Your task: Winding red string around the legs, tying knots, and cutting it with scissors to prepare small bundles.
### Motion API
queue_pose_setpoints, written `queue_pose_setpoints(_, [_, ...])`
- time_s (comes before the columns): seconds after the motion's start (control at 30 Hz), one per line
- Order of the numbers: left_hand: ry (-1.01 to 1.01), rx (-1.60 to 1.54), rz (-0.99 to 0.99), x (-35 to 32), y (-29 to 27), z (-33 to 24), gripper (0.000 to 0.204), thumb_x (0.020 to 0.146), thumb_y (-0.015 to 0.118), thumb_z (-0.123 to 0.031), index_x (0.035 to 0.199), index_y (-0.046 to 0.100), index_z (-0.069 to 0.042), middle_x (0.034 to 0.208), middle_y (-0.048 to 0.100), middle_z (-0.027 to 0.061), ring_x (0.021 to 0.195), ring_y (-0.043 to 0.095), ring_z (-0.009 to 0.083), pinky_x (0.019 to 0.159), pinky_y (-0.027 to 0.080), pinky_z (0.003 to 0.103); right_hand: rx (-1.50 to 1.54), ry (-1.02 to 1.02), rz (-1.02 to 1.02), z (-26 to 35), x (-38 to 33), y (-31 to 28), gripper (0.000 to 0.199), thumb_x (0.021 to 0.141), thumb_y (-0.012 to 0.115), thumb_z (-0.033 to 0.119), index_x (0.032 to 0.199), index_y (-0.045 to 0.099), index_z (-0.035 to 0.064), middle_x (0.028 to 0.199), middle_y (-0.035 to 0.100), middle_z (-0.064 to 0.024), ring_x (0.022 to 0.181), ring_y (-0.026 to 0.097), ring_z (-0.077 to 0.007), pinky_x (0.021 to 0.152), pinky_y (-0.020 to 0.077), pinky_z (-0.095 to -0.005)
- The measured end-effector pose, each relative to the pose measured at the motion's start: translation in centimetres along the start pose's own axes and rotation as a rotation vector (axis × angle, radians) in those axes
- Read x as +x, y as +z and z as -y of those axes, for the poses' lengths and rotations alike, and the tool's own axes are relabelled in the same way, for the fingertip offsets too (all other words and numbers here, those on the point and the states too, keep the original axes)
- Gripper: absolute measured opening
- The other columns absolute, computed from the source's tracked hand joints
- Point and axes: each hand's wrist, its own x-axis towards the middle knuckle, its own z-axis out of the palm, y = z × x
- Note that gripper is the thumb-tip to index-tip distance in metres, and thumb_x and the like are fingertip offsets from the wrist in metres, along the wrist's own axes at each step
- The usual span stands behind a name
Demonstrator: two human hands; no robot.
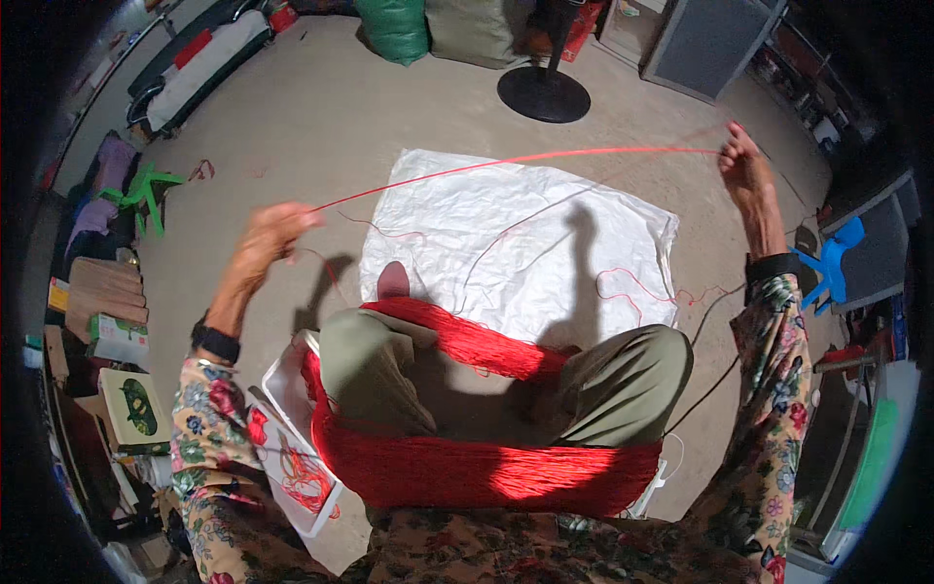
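Note:
A thin red cord (545, 155) stretches between my raised hands, bowing slightly upward. My left hand (274, 230), a little blurred, is closed on its left part, and a loose end trails below. Far to the right, my right hand (749, 173) pinches the other part between the fingers. A thick skein of red yarn (564, 479) loops around my bent knees and across my lap. Its far strands (477, 338) run between the knees. Beyond them a white woven sheet (545, 238) lies on the floor, with a few thin red strands on it.
At my left is a white tray (281, 456) with red cord scraps. A green stool (146, 193) and boxes (134, 409) stand farther left. A blue stool (835, 263) is at right. A black round stand base (544, 94) and a green sack (394, 29) are ahead.

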Motion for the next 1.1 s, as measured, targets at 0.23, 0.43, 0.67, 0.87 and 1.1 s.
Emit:
queue_pose_setpoints(0.23, [-0.229, 0.037, -0.336, -11.3, -15.2, 12.9, 0.023, 0.086, 0.063, -0.025, 0.078, 0.064, -0.004, 0.065, 0.053, -0.0015, 0.051, 0.042, 0.008, 0.048, 0.034, 0.023, 0.054, -0.041, -0.087, -2.8, 6.8, -10.4, 0.016, 0.092, 0.056, 0.011, 0.105, 0.049, 0.005, 0.069, 0.052, -0.0018, 0.057, 0.051, -0.0139, 0.057, 0.047, -0.027])
queue_pose_setpoints(0.43, [-0.171, -0.533, -0.358, -13.6, -9.5, 3.1, 0.019, 0.091, 0.058, -0.022, 0.091, 0.059, -0.002, 0.063, 0.056, 0.0037, 0.044, 0.048, 0.0095, 0.038, 0.037, 0.023, -1.489, 0.192, 0.029, -14.0, 5.5, -2.3, 0.046, 0.08, 0.065, 0.04, 0.109, 0.062, 0.0032, 0.1, 0.063, -0.0127, 0.092, 0.059, -0.0305, 0.074, 0.0508, -0.0415])
queue_pose_setpoints(0.67, [-0.064, -0.604, -0.173, -8.5, 0.4, -11.4, 0.017, 0.093, 0.056, -0.02, 0.094, 0.058, -0.003, 0.064, 0.059, 0.0042, 0.045, 0.053, 0.0087, 0.036, 0.038, 0.019, -0.52, 0.201, 0.993, -11.0, -13.1, 27.4, 0.038, 0.091, 0.055, 0.035, 0.112, 0.062, 0.0041, 0.103, 0.064, -0.0048, 0.094, 0.058, -0.0125, 0.082, 0.0479, -0.0292])
queue_pose_setpoints(0.87, [0.117, -0.676, -0.028, -4.9, 2.0, -16.6, 0.017, 0.093, 0.054, -0.018, 0.099, 0.058, -0.003, 0.068, 0.058, 0.0033, 0.044, 0.05, 0.0076, 0.035, 0.035, 0.018, -0.158, 0.528, 1.047, -4.8, -22.2, 28.5, 0.024, 0.094, 0.056, 0.022, 0.106, 0.059, 0.0012, 0.063, 0.047, 0.0038, 0.053, 0.042, -0.0055, 0.057, 0.0431, -0.0232])
queue_pose_setpoints(1.1, [-0.006, -0.784, -0.303, -1.3, -5.3, -7.9, 0.008, 0.094, 0.049, -0.013, 0.095, 0.053, -0.006, 0.06, 0.044, -0.0023, 0.042, 0.036, 0.0062, 0.031, 0.024, 0.02, -0.7, 0.44, 0.589, 4.7, -20.5, 5.5, 0.021, 0.09, 0.061, 0.023, 0.085, 0.061, 0.0026, 0.062, 0.047, 0.0035, 0.049, 0.037, -0.0043, 0.042, 0.0302, -0.0216])
